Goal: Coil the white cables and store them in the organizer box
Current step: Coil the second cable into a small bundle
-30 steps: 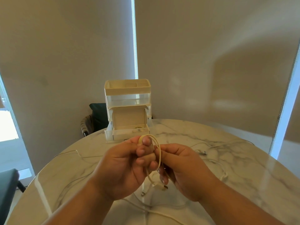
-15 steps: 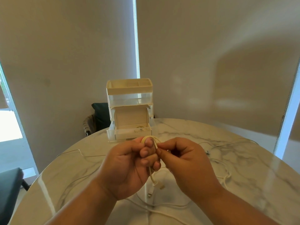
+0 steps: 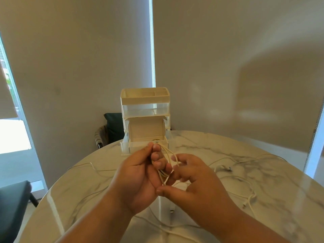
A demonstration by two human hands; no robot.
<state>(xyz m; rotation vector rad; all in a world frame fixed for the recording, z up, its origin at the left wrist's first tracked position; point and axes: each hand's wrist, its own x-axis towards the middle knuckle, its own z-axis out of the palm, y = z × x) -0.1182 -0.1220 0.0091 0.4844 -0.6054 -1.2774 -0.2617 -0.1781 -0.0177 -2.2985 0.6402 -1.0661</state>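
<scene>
Coiling step, mid-frame: left hand (image 3: 138, 179) grips loops of the thin white cable (image 3: 166, 159) round its fingers; right hand (image 3: 198, 188) hooks the strands w/ curled fingers. Coil's held over the round marble table (image 3: 273, 183), just in front of the cream tiered organizer box (image 3: 145, 100). Next, prob.: tuck the tail, reach fwd to the box. Loose white cables (image 3: 249, 196) wait lower right.

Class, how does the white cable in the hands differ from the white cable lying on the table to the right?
The held cable is gathered in loops; the loose cable sprawls uncoiled. The held cable is raised between the left hand and right hand; the loose cable lies flat on the table. Both are thin and white.
</scene>
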